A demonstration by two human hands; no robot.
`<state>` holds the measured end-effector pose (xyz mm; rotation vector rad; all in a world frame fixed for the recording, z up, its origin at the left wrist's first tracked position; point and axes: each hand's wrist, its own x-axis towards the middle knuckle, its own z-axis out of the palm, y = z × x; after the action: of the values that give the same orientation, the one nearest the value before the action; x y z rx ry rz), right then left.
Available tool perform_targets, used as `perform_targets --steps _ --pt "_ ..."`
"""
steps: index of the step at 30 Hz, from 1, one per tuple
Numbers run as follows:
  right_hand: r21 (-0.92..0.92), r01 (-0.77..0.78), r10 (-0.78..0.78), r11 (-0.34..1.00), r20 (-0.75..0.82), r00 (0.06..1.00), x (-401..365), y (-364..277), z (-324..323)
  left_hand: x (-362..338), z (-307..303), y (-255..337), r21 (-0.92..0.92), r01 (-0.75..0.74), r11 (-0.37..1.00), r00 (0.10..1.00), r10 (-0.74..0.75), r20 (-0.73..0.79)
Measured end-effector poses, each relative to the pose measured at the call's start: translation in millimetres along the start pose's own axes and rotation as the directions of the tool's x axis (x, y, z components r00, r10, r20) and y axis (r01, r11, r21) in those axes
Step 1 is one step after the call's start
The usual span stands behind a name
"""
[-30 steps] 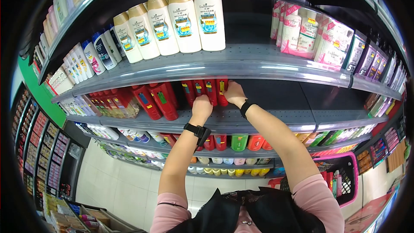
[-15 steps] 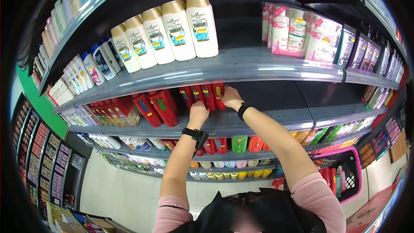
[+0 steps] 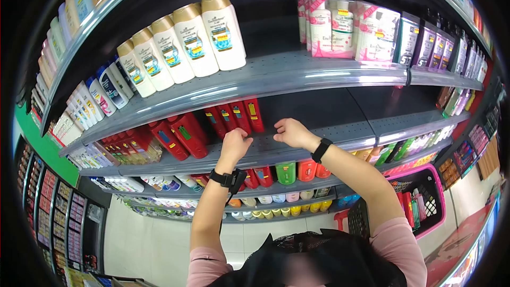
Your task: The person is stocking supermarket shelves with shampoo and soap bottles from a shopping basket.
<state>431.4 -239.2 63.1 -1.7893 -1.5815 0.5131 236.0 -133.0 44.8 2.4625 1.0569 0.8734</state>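
Several slim red bottles [image 3: 240,116] with yellow labels stand in a row on the second shelf. My left hand [image 3: 235,144] is just in front of their lower ends, fingers curled with thumb and fingertips apart, nothing seen in it. To the right of the row, my right hand [image 3: 291,133] hovers over the shelf edge, away from the bottles, fingers bent and holding nothing visible. Two larger red bottles [image 3: 187,135] stand to the left of the row. Black bands circle both wrists.
White bottles with gold caps [image 3: 223,32] and pink-white boxed sets [image 3: 340,27] stand on the shelf above. Lower shelves hold green bottles [image 3: 286,173] and others. A pink-rimmed black basket [image 3: 442,196] with bottles sits at lower right, beside a red-handled basket [image 3: 342,221].
My right hand has let go of the rightmost slim red bottle and moved away to the right. My left hand has shifted slightly down and left. The camera view has shifted.
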Motion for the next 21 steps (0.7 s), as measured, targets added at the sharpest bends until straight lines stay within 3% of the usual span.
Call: perform_targets --steps 6,8,10,12,14,16,17,18,20,21 --pt "0.144 -0.028 0.022 0.989 0.044 0.999 -44.3 9.9 -4.5 -34.7 0.5 35.8 -0.197 -0.045 0.979 0.996 0.059 0.065" --pt "0.184 0.033 -0.042 0.982 0.048 0.998 -56.5 17.9 -4.5 -51.4 3.9 49.6 -0.243 -0.022 0.970 0.994 0.047 0.099" --pt "0.243 0.049 -0.054 0.969 0.017 0.998 -81.5 18.8 -8.2 -68.5 10.2 63.0 -0.507 0.099 0.856 0.976 0.014 0.215" --pt "0.339 0.019 -0.057 0.941 0.103 0.993 -114.5 18.4 -17.6 -85.8 25.7 73.4 -0.637 0.149 0.756 0.946 0.079 0.315" --pt "0.373 0.005 -0.068 0.928 0.156 0.985 -155.4 27.4 -26.2 -98.6 47.9 78.1 -0.618 0.078 0.782 0.887 0.229 0.401" --pt "0.541 -0.089 0.033 0.836 0.112 0.993 -203.6 57.2 -27.0 -106.5 51.4 107.3 -0.589 0.194 0.785 0.764 0.256 0.592" --pt "0.546 -0.149 0.122 0.824 0.085 0.989 -230.1 72.0 -30.1 -109.3 67.4 109.1 -0.564 0.081 0.822 0.718 0.344 0.605" --pt "0.624 -0.192 0.225 0.758 0.026 0.974 -258.7 88.1 -31.5 -113.7 85.9 110.7 -0.579 0.062 0.813 0.664 0.399 0.632" --pt "0.585 -0.230 0.376 0.778 -0.140 0.916 -316.4 129.3 -33.8 -123.1 119.1 119.8 -0.559 0.020 0.829 0.554 0.457 0.696" --pt "0.517 -0.338 0.492 0.786 -0.192 0.849 -344.9 141.6 -39.3 -125.6 128.7 127.6 -0.570 0.022 0.821 0.519 0.478 0.709"
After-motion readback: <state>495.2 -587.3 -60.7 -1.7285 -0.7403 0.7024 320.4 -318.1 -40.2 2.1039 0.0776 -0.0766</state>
